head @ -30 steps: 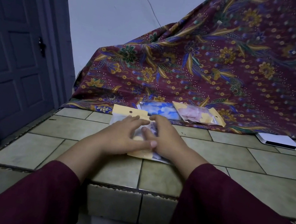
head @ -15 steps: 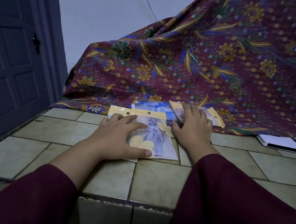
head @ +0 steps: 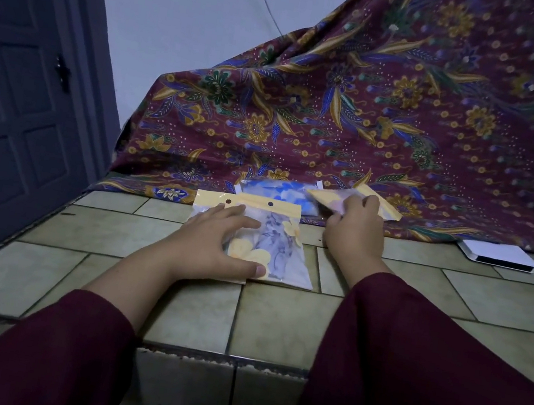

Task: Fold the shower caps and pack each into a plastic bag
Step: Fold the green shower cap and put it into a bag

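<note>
Pressing the packed bag (head: 265, 250) flat, left hand (head: 217, 247) spread; right hand (head: 355, 229) pinches the pink bag (head: 338, 203) — best lifted by its edge.

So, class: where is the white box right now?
In the head view the white box lies flat on the tiled ledge at far right, against the patterned cloth's lower edge, right of the right hand.

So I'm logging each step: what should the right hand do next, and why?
Probably lift the pink packet it pinches and bring it toward the near packet, which the left hand presses flat on the tiles, perhaps to stack them.
</note>
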